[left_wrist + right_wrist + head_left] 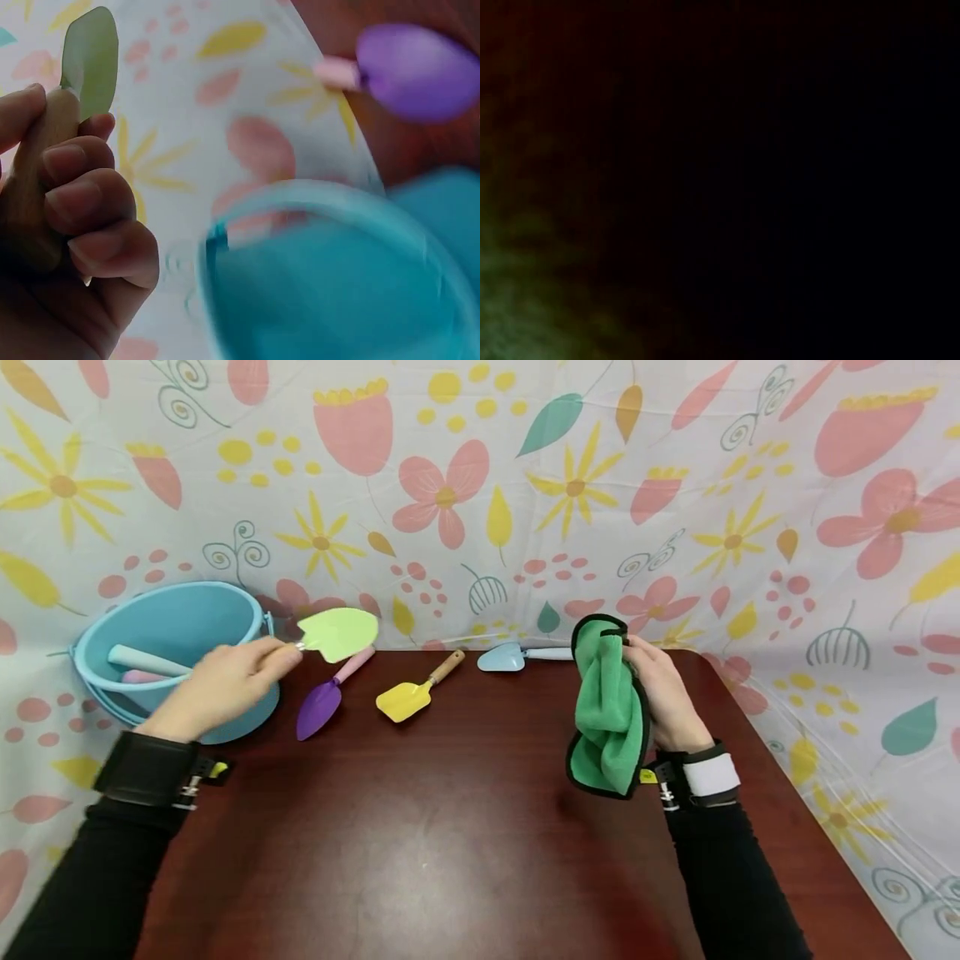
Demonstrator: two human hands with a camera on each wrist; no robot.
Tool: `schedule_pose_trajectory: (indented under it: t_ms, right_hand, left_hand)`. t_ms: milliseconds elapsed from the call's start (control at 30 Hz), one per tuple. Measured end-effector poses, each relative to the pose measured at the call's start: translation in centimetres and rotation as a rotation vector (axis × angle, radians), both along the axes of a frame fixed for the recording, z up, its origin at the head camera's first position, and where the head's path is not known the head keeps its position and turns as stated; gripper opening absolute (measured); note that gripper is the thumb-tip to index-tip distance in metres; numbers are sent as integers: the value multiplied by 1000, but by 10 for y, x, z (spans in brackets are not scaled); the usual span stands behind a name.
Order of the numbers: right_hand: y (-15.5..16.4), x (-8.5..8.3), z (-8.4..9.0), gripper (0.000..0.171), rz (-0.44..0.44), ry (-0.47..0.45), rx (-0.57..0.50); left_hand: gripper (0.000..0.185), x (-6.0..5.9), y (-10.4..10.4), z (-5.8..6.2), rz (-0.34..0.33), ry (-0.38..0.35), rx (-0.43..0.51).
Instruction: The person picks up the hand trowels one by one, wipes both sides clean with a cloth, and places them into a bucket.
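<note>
My left hand [225, 685] grips the wooden handle [52, 127] of a small hand trowel with a pale green blade [341, 632]. It holds the trowel up beside the light blue bucket [258, 610], blade pointing right. In the left wrist view the fingers curl round the handle, above and left of the bucket's rim [300, 193]. On the right, my right hand [670, 702] holds a bunched green cloth [607, 718] with black edging above the table; the cloth hides some of its fingers. The right wrist view is almost black, with a greenish patch at lower left.
Handles in light blue [146, 660] and pink [142, 677] lie inside the bucket. Along the table's [420, 827] back lie a purple trowel [318, 708], a yellow shovel [405, 700] and a light blue trowel [502, 657]. A flower-patterned sheet [465, 593] hangs behind.
</note>
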State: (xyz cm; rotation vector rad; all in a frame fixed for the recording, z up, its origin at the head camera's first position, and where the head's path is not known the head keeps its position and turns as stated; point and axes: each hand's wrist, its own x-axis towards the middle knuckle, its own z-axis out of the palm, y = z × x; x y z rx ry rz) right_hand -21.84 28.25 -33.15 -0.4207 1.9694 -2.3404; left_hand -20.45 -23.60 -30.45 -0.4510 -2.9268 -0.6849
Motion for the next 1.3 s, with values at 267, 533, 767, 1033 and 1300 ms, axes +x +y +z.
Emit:
schedule_pose_trajectory:
  t_ms: [267, 533, 767, 1033, 1300]
  right_hand:
    - [28, 8, 0, 31, -83, -10, 201]
    - [41, 6, -14, 35, -159, 9, 491]
    - [51, 10, -28, 32, -159, 19, 579]
    - [63, 12, -45, 34, -206, 105, 820]
    - [65, 12, -70, 31, -275, 171, 1016]
  left_hand:
    - [45, 0, -55, 29, 57, 28, -174]
    - [67, -2, -103, 40, 159, -106, -220]
    - [69, -3, -123, 37, 171, -151, -315]
    - [65, -10, -128, 25, 170, -211, -387]
    - [43, -17, -119, 21, 208, -179, -439]
